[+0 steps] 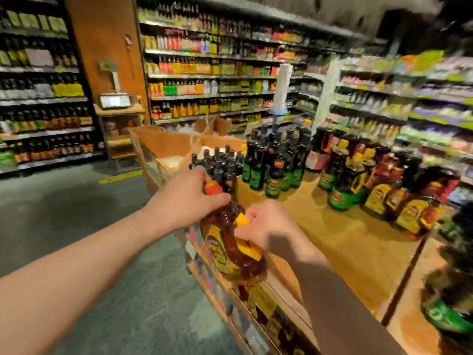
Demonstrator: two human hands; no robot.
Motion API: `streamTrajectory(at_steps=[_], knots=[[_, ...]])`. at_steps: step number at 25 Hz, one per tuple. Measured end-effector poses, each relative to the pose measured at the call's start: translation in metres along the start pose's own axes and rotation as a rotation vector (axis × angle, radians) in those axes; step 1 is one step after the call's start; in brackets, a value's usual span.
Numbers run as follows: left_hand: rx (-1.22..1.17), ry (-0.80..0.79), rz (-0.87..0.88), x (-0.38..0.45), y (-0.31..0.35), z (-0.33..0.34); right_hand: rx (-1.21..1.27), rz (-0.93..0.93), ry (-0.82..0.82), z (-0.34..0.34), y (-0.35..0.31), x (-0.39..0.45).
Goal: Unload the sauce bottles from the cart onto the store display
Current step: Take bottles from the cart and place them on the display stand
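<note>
A large brown sauce bottle [227,242] with a yellow label and yellow handle hangs tilted over the near-left corner of the wooden display [340,226]. My right hand [266,226] is shut around its yellow handle. My left hand [189,196] grips the orange-capped neck of a bottle [212,188], beside a cluster of small dark bottles [225,162]; whether that neck belongs to the large bottle is unclear through the blur. Green-labelled dark bottles [276,160] and more yellow-labelled sauce bottles [378,185] stand on the display. The cart is not in view.
A wooden bin [163,144] stands behind the display. Stocked shelves [210,73] line the back wall, the left and the right. A scale [114,101] sits on a small stand by an orange pillar. Grey floor [102,226] lies open to the left.
</note>
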State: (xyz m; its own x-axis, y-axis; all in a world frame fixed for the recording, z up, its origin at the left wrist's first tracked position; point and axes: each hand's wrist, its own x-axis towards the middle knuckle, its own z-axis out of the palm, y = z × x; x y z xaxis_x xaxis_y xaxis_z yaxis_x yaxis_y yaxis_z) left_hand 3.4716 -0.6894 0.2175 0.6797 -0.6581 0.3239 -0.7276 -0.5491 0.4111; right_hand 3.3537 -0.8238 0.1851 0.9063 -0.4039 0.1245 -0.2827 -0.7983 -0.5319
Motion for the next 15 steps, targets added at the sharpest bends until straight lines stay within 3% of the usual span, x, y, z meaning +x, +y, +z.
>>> streamTrajectory(at_steps=[4,10,15], knots=[[-0.028,-0.111,0.254,0.061,0.042,0.034,-0.159,0.138,0.111,-0.029,0.045,0.006],[-0.099,-0.405,0.573,0.126,0.096,0.092,-0.235,0.48,0.339,-0.047,0.095,-0.005],[-0.076,-0.478,0.795,0.151,0.162,0.134,-0.074,0.688,0.606,-0.055,0.141,-0.027]])
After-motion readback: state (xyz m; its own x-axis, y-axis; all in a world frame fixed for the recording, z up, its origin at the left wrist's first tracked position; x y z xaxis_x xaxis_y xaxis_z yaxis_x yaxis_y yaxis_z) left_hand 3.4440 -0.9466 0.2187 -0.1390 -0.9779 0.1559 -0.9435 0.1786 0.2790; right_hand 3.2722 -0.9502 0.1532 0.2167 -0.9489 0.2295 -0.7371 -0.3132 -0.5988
